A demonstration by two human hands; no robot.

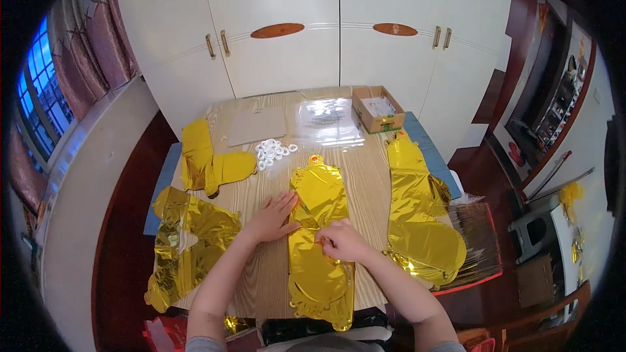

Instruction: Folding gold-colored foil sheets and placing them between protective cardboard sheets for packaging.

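Observation:
A flat gold foil balloon (319, 281) lies lengthwise in front of me on the wood-grain table, drawn in at its middle, with a small red mark on its far tab. My left hand (270, 219) rests on its left edge near the narrow part, fingers stretched out. Just right of the middle, my right hand (345, 241) has its fingers closed, pinching the foil. More uninflated gold foil pieces lie around: a bent foil balloon (231, 167) at the back left, a wide foil balloon (208, 228) at the near left, and a long foil balloon (427, 241) on the right.
White rings (270, 152) are heaped behind the middle balloon. Further back lie a grey flat sheet (255, 126), clear plastic bags (326, 132) and an open cardboard box (382, 122) with white contents. White cabinets (280, 0) stand behind the table (365, 166).

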